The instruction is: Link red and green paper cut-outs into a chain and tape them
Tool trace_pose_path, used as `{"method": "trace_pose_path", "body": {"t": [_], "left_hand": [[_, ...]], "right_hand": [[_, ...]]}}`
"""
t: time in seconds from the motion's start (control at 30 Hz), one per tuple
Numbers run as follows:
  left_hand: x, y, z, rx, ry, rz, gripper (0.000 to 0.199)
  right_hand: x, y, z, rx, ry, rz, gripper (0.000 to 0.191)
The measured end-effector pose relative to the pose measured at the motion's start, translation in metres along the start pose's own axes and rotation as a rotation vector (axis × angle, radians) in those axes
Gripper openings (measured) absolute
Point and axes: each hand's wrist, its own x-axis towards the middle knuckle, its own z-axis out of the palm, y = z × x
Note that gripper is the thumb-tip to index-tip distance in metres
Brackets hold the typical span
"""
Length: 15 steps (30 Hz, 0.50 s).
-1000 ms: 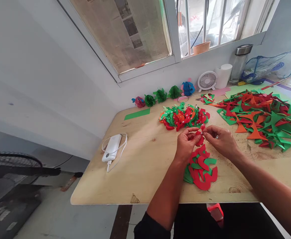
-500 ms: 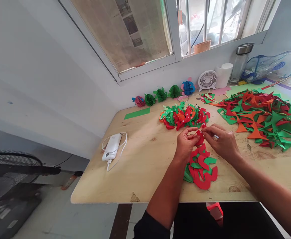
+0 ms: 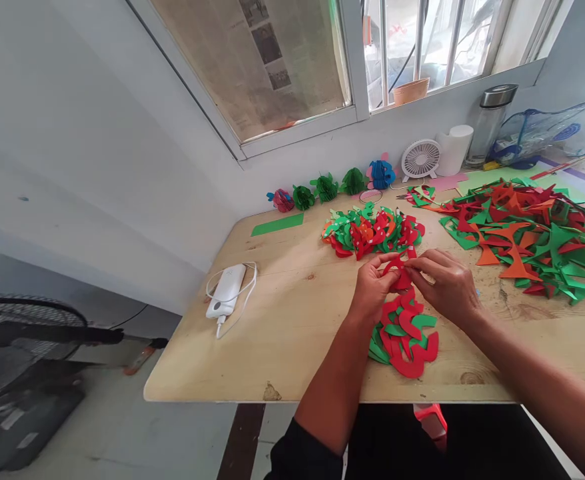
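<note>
Showing partly between the fingers, a curved red paper cutout [image 3: 398,275] is gripped by the left hand [image 3: 372,287] and pinched by the right hand [image 3: 445,283], both grips closed, above the wooden bench [image 3: 282,333]. Its edges are partly covered by fingertips. Just below the hands, smooth red and green pieces [image 3: 407,333] are piled, some hidden by the left wrist. Beyond, a folded paper cluster [image 3: 372,232] is seen near angular scraps [image 3: 532,233], cut off at right. By the wall, a clear bottle [image 3: 487,127] is capped in metal; the contents of a blue-trimmed plastic bag [image 3: 547,137] are hard to make out. The inside of an orange-brown pot [image 3: 411,91] is hidden from view.
</note>
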Motion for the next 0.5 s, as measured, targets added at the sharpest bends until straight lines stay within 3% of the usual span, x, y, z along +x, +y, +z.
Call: {"method": "trace_pose_path", "body": {"t": [0.27, 0.5], "left_hand": [[-0.0003, 0.0021, 0.0001, 0.027, 0.022, 0.003, 0.041], [-0.0006, 0.0030, 0.0005, 0.028, 0.025, -0.009, 0.041]], "right_hand": [[0.0009, -0.0006, -0.0003, -0.036, -0.017, -0.067, 0.013], [0.0004, -0.0012, -0.0015, -0.043, -0.033, -0.025, 0.016]]}}
